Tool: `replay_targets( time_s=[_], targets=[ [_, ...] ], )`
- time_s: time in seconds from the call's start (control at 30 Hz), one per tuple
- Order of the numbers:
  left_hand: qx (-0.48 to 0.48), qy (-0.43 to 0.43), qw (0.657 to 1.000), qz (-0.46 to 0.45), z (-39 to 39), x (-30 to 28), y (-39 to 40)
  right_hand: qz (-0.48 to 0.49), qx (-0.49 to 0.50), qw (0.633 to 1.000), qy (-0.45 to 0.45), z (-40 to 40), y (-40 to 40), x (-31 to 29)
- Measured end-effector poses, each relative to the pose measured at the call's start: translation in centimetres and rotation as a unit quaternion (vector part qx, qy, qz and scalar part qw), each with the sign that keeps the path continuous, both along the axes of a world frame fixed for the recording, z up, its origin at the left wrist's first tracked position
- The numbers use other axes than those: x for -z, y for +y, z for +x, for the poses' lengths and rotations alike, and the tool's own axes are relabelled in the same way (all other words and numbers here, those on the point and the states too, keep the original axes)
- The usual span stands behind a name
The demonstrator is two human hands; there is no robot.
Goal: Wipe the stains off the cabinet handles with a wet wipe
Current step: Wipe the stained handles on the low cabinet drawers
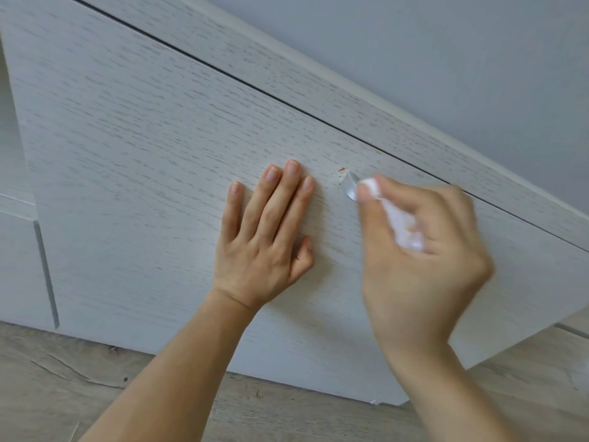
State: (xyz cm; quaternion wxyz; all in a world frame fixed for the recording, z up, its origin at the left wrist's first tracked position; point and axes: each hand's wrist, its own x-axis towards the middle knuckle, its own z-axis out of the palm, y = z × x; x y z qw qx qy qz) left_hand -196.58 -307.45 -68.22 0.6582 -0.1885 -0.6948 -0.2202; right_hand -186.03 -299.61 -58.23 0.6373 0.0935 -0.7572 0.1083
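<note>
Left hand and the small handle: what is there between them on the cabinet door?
In the head view, bare door panel with a small reddish stain separates the left hand from the handle.

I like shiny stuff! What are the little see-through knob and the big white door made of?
The small clear knob looks like glossy plastic or glass; light glints on it. The pale whitewashed cabinet door looks like matte wood or wood-look laminate, showing fine grain streaks.

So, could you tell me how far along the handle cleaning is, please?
Nothing looks finished. In hand: the right hand presses the wet wipe onto the handle while the left hand rests flat on the cabinet door. Left: the reddish stain beside the handle.
</note>
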Motion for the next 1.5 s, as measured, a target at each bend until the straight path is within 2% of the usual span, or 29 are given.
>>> replay_targets(
  time_s=[0.07,0.37,0.53,0.73,0.9,1.07,1.23,1.33,1.43,1.5],
  targets=[
    [-0.001,-0.002,1.0,-0.004,0.0,0.0,0.0,-0.043,-0.013,0.999,-0.01,0.9,0.4,0.0],
    [-0.005,0.008,1.0,0.002,-0.2,0.1,0.1,0.067,0.011,0.997,-0.024,-0.7,-0.8,-0.7],
    [-0.004,0.004,1.0,-0.001,-0.2,0.1,0.1,0.07,0.026,0.997,-0.016,-0.7,-1.0,-0.9],
    [0.003,0.001,1.0,-0.004,-0.1,0.1,0.0,0.047,0.005,0.998,-0.048,0.3,-0.8,-0.3],
    [0.005,0.001,1.0,-0.007,-0.1,0.1,0.0,0.068,0.037,0.996,-0.033,0.3,-1.0,-0.9],
    [0.002,0.01,1.0,0.004,-0.3,0.1,0.1,0.073,0.086,0.992,-0.064,-1.4,-2.8,-2.2],
    [0.009,0.017,1.0,0.002,-0.3,0.1,0.1,0.11,0.152,0.978,-0.096,-0.8,-3.1,-2.4],
    [0.007,0.016,1.0,0.001,-0.3,0.1,0.0,0.128,0.149,0.976,-0.096,-1.0,-3.3,-2.4],
    [0.014,0.01,1.0,0.001,-0.1,0.1,0.0,0.205,0.169,0.956,-0.125,-0.2,-2.4,-1.6],
    [0.023,0.004,1.0,-0.001,0.0,0.0,-0.1,0.207,0.147,0.959,-0.123,0.5,-1.5,-0.9]
  ],
)
